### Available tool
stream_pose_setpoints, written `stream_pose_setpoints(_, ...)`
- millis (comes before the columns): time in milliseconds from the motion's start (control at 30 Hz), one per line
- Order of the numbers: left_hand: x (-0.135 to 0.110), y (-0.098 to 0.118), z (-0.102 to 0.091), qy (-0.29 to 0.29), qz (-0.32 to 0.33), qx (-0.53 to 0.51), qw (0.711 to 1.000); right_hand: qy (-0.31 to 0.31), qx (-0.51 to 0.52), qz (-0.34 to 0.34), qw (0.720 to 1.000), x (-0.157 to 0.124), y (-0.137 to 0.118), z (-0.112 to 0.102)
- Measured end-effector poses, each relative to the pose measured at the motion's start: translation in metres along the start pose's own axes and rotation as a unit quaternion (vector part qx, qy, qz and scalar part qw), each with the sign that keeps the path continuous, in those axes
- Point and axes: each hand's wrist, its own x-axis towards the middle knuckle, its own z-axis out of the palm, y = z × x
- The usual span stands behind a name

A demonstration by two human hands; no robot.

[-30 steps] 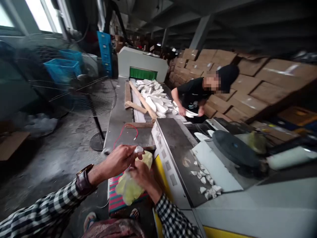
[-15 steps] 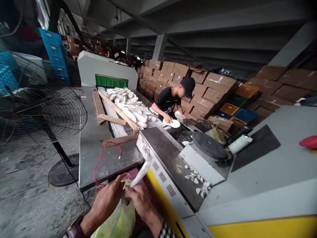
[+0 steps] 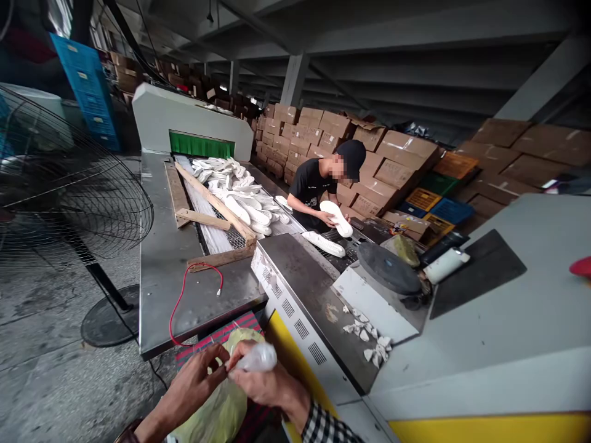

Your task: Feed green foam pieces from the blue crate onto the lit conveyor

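Low in front of me, my left hand is closed, its fingertips pinched at the gathered top of a yellow-green plastic bag. Fingertip to fingertip with it, my right hand is closed around a translucent whitish plastic piece whose rounded end sticks out above the fist. I cannot tell whether that piece is part of the bag. Some of the yellow-green plastic also shows behind the fingers. Beneath lies a red-and-grey striped cloth or sack.
Across the conveyor, a co-worker holds a white shoe sole. A pile of white soles lies near wooden boards. A red cord crosses the metal table. White scraps lie right; a fan stands left.
The whitish plastic piece has tipped from slanting upward to pointing more toward me. More yellow-green plastic shows behind my hands. The co-worker's sole has been raised and turned.
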Motion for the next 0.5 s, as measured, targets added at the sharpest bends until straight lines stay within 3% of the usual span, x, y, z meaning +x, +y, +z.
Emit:
stream_pose_setpoints(100,0.000,0.009,0.007,0.024,-0.028,-0.021,0.999,0.048,-0.119,-0.074,0.989,-0.005,0.020,0.010)
stream_pose_setpoints(167,-0.001,0.014,0.011,0.023,-0.042,-0.040,0.998,0.083,-0.179,-0.081,0.977,-0.005,0.035,0.020)
stream_pose_setpoints(333,-0.001,0.009,0.014,0.000,-0.041,-0.123,0.991,0.176,-0.201,-0.096,0.959,-0.001,0.056,0.037)
stream_pose_setpoints(433,0.005,0.008,0.011,-0.022,-0.035,-0.192,0.981,0.195,-0.205,-0.120,0.952,-0.002,0.058,0.035)
stream_pose_setpoints(500,0.009,0.012,0.008,-0.040,-0.013,-0.165,0.985,0.210,-0.221,-0.103,0.947,-0.005,0.058,0.032)
